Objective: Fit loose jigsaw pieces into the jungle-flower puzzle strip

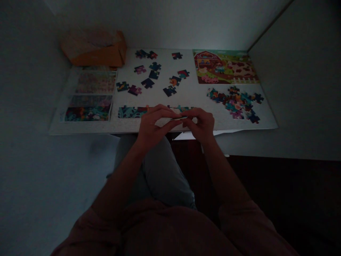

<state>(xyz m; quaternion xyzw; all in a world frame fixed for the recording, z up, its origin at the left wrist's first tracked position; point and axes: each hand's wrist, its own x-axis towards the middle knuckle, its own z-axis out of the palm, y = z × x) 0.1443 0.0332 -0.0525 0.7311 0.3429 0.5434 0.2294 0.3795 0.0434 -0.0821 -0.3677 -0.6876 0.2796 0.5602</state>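
Observation:
My left hand [157,122] and my right hand [199,124] meet above the front edge of a white board [186,93]. Their fingertips pinch a thin, flat puzzle piece [179,118], seen nearly edge-on, so its picture is hidden. Just behind my left hand lies a partly assembled strip of jigsaw pieces [130,112], and my fingers cover part of it. Several loose pieces [148,79] are spread across the board's middle. To the right, a jumbled heap of pieces [234,104] lies below a farm-scene puzzle [225,67].
Two pale picture sheets [96,82] lie at the board's left, and an orange cardboard box [93,49] stands behind them. Pale walls rise on both sides. My grey-trousered legs [162,174] lie below the board, and a white paper corner [197,135] pokes from beneath it.

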